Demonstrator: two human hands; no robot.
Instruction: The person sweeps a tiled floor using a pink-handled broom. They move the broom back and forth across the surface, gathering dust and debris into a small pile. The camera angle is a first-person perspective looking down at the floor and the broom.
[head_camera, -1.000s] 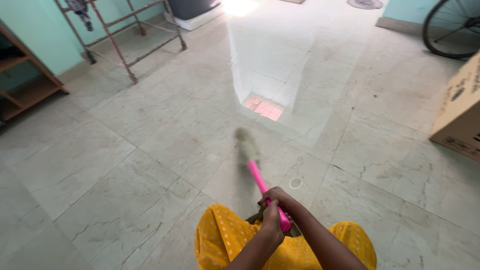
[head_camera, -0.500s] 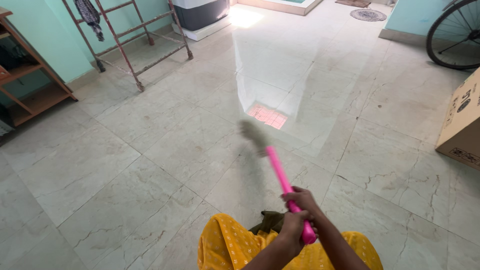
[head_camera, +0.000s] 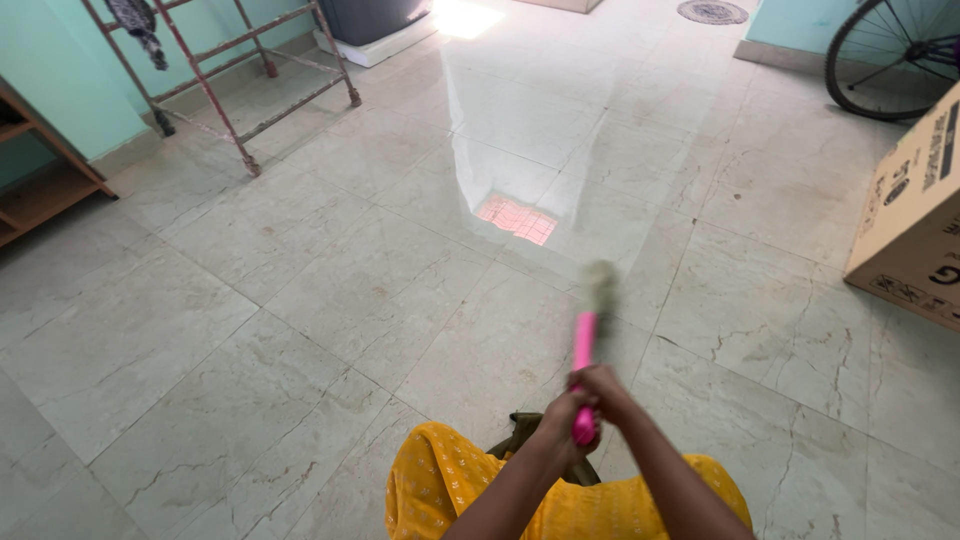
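A broom with a pink handle (head_camera: 584, 345) points away from me over the pale marble floor (head_camera: 330, 290); its brush head (head_camera: 601, 285) is blurred by motion. My left hand (head_camera: 562, 425) and my right hand (head_camera: 605, 385) are both wrapped around the near end of the handle, right hand a little further up. Below my arms I see my yellow patterned clothing (head_camera: 450, 480).
A cardboard box (head_camera: 915, 215) stands at the right. A bicycle wheel (head_camera: 885, 55) leans at the far right. A rusty metal rack (head_camera: 235, 75) stands at the far left, beside a wooden shelf (head_camera: 40, 170). A bright window reflection (head_camera: 515, 215) shines on the tiles.
The broom has swung to the right across the floor, and my hands have moved right with it. The view has tilted up slightly.
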